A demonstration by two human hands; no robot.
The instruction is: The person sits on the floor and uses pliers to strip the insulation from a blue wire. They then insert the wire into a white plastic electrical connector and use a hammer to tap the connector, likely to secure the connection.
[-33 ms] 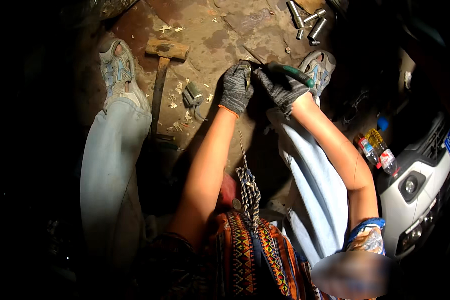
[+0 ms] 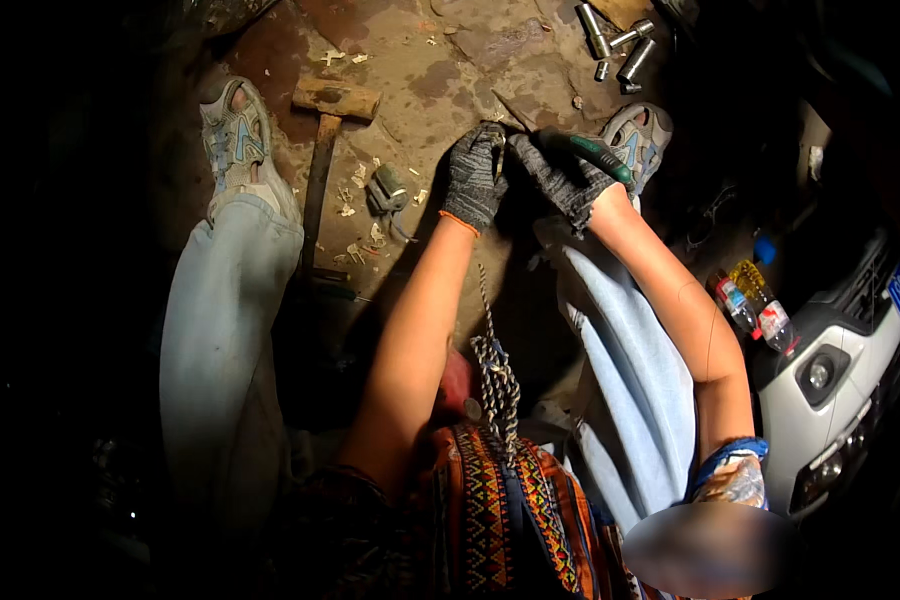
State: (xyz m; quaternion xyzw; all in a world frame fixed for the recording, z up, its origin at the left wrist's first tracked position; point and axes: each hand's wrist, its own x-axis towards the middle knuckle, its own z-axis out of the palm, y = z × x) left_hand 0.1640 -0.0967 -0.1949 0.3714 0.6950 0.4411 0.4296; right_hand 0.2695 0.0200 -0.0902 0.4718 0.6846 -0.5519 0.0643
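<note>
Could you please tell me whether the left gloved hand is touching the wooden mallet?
Apart: the head view shows a wide strip of lit ground between the left gloved hand and the wooden mallet.

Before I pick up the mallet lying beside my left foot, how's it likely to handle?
The mallet will probably feel head-heavy, since its head is much thicker than its slim handle. It should stay stiff, as that handle looks long and straight. Pushed at the handle's end, it may swivel rather than roll, because the head lies crosswise.
</note>
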